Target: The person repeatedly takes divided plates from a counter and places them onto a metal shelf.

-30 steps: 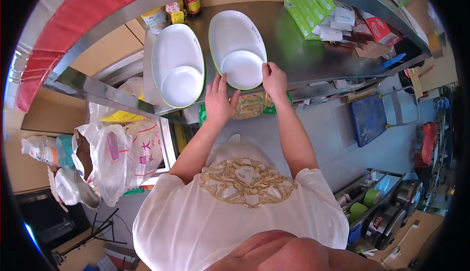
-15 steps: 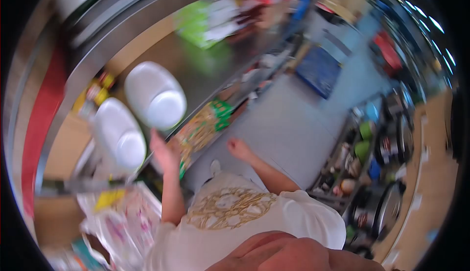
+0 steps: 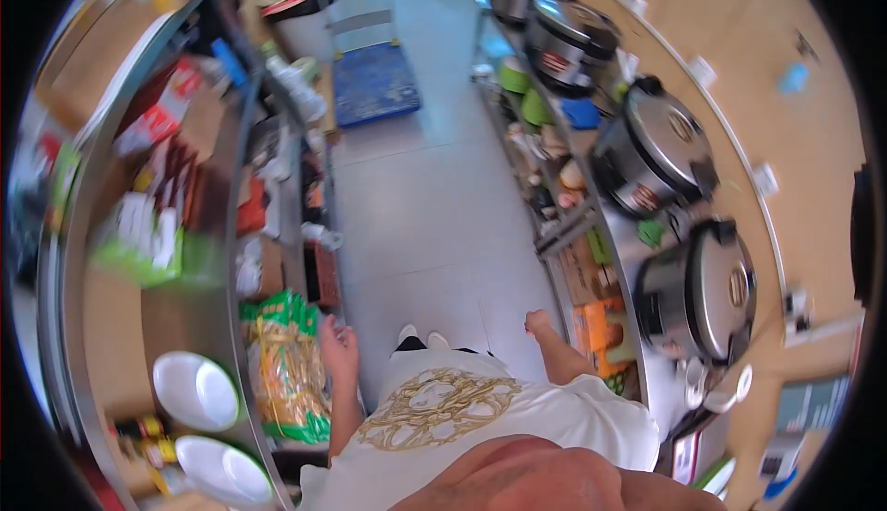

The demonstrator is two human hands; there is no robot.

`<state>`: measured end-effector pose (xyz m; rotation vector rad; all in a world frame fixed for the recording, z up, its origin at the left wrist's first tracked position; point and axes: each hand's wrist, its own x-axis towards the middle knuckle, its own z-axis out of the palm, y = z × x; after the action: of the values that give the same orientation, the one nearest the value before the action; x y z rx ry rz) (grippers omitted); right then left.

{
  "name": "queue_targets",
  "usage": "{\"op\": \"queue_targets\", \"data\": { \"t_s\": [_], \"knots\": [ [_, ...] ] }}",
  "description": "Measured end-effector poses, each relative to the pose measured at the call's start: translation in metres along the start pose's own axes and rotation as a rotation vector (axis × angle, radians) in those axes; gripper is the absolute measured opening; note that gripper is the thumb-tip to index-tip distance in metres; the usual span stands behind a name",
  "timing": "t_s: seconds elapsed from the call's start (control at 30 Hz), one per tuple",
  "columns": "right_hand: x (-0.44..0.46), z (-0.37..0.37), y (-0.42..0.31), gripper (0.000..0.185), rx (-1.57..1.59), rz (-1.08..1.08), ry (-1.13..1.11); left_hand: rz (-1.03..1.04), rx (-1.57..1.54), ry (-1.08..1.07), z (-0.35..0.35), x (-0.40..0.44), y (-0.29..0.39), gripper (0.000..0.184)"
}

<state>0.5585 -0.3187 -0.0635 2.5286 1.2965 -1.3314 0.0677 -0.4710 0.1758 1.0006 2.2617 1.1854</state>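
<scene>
My left hand (image 3: 339,343) hangs beside the shelf on the left, its fingers loosely apart and nothing in them. Nearest to it is a green-and-clear plastic bag of pale dried strips (image 3: 288,368) on the lower shelf. Over on the other side, my right hand (image 3: 536,322) is curled closed near the rack, with no object visible in it. Two white bowls stand on the upper left shelf: one bowl (image 3: 196,391) lies farther from me, the other bowl (image 3: 224,470) closer.
A tiled aisle (image 3: 416,225) runs ahead between the left shelving and the right counter. Large steel cookers, such as this cooker (image 3: 698,294), line the counter. A blue platform trolley (image 3: 374,84) stands farther along. An orange plastic item (image 3: 601,335) is under the counter.
My view has swung so that the aisle runs straight ahead. The bowls now appear lower left. My left hand, earlier close to the bowls, is down beside the bag.
</scene>
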Motion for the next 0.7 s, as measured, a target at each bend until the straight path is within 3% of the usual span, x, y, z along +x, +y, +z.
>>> {"op": "queue_targets", "data": {
  "t_s": [0.03, 0.13, 0.27, 0.33, 0.53, 0.63, 0.7],
  "knots": [
    [-0.014, -0.006, 0.015, 0.037, 0.109, 0.067, 0.005, 0.064, -0.03, -0.112, 0.019, 0.013, 0.015, 0.045],
    [-0.061, -0.006, 0.063, 0.036, 0.335, 0.205, 0.039, 0.364, 0.296, -0.431, 0.066, 0.042, 0.03, 0.046],
    [-0.119, 0.026, 0.113, 0.033, 0.501, 0.385, 0.095, 0.458, 0.415, -0.876, 0.145, 0.073, 0.032, 0.048],
    [-0.147, 0.047, 0.129, 0.029, 0.612, 0.591, 0.084, 0.471, 0.489, -1.06, 0.187, 0.086, 0.024, 0.05],
    [-0.199, 0.083, 0.134, 0.023, 0.894, 0.845, 0.133, 0.674, 0.597, -1.352, 0.299, 0.12, 0.023, 0.049],
    [-0.202, 0.078, 0.113, 0.029, 1.058, 0.9, 0.238, 0.524, 0.548, -1.539, 0.336, 0.136, 0.045, 0.04],
    [-0.185, 0.076, 0.104, 0.029, 1.148, 0.852, 0.28, 1.179, 0.819, -1.665, 0.394, 0.183, -0.002, 0.032]
  ]
}}
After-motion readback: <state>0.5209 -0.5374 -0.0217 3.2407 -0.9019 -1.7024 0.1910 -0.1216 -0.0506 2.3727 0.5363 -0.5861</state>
